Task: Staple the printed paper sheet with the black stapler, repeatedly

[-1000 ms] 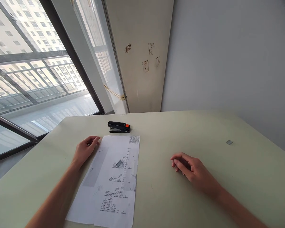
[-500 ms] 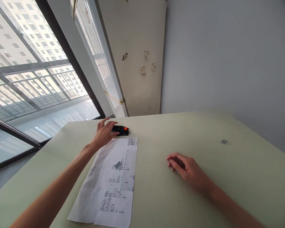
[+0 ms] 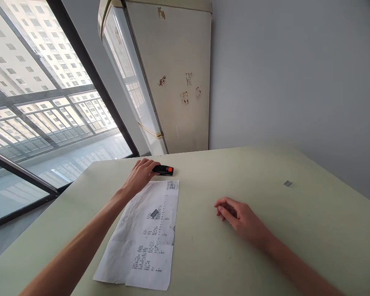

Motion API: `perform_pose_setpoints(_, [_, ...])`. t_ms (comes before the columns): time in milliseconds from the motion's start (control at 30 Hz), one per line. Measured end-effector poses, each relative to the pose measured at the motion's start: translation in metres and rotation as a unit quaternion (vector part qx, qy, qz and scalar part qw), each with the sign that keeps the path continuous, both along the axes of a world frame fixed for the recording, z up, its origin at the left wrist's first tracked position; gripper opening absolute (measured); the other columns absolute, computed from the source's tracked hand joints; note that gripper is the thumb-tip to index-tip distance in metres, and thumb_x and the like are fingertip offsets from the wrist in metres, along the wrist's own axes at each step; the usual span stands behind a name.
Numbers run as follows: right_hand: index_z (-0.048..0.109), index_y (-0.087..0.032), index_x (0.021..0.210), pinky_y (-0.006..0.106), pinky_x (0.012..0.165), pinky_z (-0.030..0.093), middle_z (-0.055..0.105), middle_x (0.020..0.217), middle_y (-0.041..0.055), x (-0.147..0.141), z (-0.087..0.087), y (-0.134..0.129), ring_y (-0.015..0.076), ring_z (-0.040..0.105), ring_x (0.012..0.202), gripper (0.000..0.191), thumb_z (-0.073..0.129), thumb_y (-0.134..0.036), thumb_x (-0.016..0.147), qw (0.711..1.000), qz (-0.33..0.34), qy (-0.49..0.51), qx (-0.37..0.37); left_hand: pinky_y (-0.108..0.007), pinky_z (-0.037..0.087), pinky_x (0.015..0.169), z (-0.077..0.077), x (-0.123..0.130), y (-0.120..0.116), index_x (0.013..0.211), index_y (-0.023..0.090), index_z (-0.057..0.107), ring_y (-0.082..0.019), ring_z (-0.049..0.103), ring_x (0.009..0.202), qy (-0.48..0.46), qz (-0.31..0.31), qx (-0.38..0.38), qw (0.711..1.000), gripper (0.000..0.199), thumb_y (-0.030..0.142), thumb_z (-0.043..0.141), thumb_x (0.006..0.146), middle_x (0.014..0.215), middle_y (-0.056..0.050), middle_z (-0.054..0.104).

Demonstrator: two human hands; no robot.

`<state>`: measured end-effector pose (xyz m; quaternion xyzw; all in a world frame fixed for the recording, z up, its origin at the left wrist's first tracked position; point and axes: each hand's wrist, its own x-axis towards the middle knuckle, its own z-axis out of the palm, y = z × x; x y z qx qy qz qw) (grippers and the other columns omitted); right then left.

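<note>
My left hand (image 3: 143, 172) reaches to the far side of the table, its fingers wrapped over the left end of a black stapler (image 3: 165, 170) with an orange-red patch. Just below the stapler lie creased white printed sheets (image 3: 148, 246). A small grey staple strip (image 3: 154, 213) rests on the print. My right hand (image 3: 234, 213) lies on the table right of the paper, fingers loosely curled in, thumb against the index finger, with nothing visible in it. A second staple strip (image 3: 287, 183) lies farther off to the right.
The pale green table (image 3: 203, 255) carries all of this. Past its far edge stands a worn refrigerator (image 3: 179, 53) beside a grey wall (image 3: 290, 74). To the left, a dark-framed glass door (image 3: 89, 53) faces a railed balcony.
My left hand has closed down over the stapler, which now sits slightly farther right in view. The view has tipped up a little. My right hand keeps its curled pose.
</note>
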<state>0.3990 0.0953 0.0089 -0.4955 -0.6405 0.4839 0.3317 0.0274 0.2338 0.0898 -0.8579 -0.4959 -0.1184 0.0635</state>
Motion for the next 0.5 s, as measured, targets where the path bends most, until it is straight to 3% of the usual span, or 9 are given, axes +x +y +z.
perform_pose_setpoints(200, [0.065,-0.025,0.110,0.031,0.069,0.051,0.071,0.093,0.0033,0.001,-0.013,0.003,0.0186,0.066,0.080,0.031,0.050,-0.052,0.103,0.998,-0.030,0.051,-0.003,-0.038,0.052,0.088,0.012,0.053,-0.046,0.129,0.025,0.061,-0.025,0.068,0.103,-0.018,-0.040,-0.029,0.999,0.032,0.046,0.051,0.106,0.116,-0.005,0.073])
perform_pose_setpoints(400, [0.063,-0.025,0.111,0.031,0.069,0.053,0.072,0.102,0.0063,0.005,-0.020,0.008,0.0199,0.065,0.084,0.030,0.055,-0.051,0.100,0.978,-0.191,0.078,0.039,-0.033,0.049,0.077,0.007,0.107,-0.104,0.127,0.024,0.059,-0.023,0.069,0.095,-0.039,-0.106,-0.095,0.989,0.027,0.042,0.056,0.106,0.109,-0.004,0.072])
perform_pose_setpoints(500, [0.063,-0.025,0.111,0.032,0.070,0.054,0.072,0.102,0.0071,0.007,-0.018,0.009,0.0205,0.065,0.084,0.030,0.056,-0.051,0.099,0.969,-0.226,0.081,0.051,-0.033,0.048,0.072,0.001,0.131,-0.124,0.124,0.023,0.060,-0.023,0.069,0.093,-0.041,-0.114,-0.117,0.986,0.025,0.039,0.059,0.104,0.106,-0.003,0.073])
